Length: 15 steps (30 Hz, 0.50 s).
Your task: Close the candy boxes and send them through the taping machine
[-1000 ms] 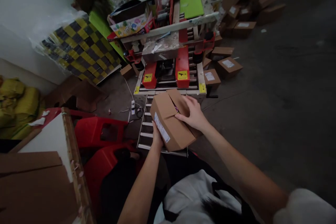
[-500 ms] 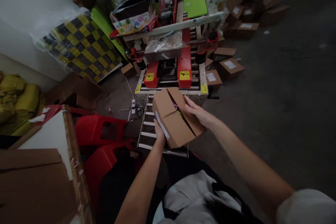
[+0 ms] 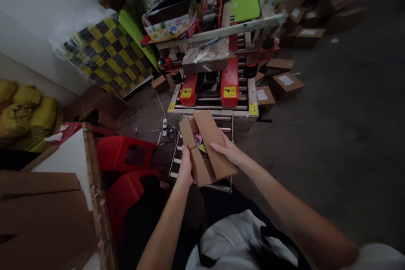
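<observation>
carton | top upward, long axis away leftward | grip: left hand, right hand half-curled round it

Bare left forearm, right forearm stretched forward, converging; left thumb pointing forward; right thumb spread from fingers.

The cardboard box now gapes wider.

Matt, smooth cardboard forms the carton, shiny metal the conveyor rollers, smooth plastic the stool, while the floor looks dull.
</observation>
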### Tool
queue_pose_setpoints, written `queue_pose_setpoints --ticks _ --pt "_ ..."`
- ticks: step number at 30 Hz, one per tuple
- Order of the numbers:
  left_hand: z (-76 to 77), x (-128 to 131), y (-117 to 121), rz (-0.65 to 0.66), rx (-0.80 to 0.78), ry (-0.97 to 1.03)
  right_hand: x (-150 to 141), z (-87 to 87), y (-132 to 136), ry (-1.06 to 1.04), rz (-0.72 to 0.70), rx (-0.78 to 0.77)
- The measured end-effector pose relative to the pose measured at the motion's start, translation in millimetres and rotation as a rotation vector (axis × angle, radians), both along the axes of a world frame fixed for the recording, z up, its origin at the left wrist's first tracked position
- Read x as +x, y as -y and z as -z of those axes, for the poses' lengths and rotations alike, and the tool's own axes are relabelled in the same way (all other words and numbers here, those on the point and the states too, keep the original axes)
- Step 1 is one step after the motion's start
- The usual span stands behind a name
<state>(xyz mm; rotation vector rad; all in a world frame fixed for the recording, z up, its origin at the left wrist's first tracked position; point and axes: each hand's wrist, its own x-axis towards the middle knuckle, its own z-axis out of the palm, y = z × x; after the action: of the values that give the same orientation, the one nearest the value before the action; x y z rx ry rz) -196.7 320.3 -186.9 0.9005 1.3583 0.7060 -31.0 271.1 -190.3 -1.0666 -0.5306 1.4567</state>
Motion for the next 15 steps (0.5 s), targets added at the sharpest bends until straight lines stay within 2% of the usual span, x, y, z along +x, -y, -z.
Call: queue_pose_setpoints --ticks 4,6,10,13,15 --pt "-15.8 14.5 0.9 0.027 0.196 -0.072 4.5 2.4 -0.6 -0.073 -0.036 -0.020" --pt "-19.8 21.7 -1.0 0.035 0.179 -0.126 5.7 3.7 -1.3 -0.072 -0.033 -0.016" --pt "-24.7 29.6 -6.9 0.024 0.167 -0.175 4.2 5.5 -7.0 0.070 0.025 0.001" --pt "-25.8 34.2 -22.2 0.038 0.191 -0.125 5.1 5.4 -19.5 0.135 0.065 0.018" --pt "-24.8 40.1 -42.7 0.068 0.226 -0.088 7.1 5.2 -33.5 0.149 0.123 0.027"
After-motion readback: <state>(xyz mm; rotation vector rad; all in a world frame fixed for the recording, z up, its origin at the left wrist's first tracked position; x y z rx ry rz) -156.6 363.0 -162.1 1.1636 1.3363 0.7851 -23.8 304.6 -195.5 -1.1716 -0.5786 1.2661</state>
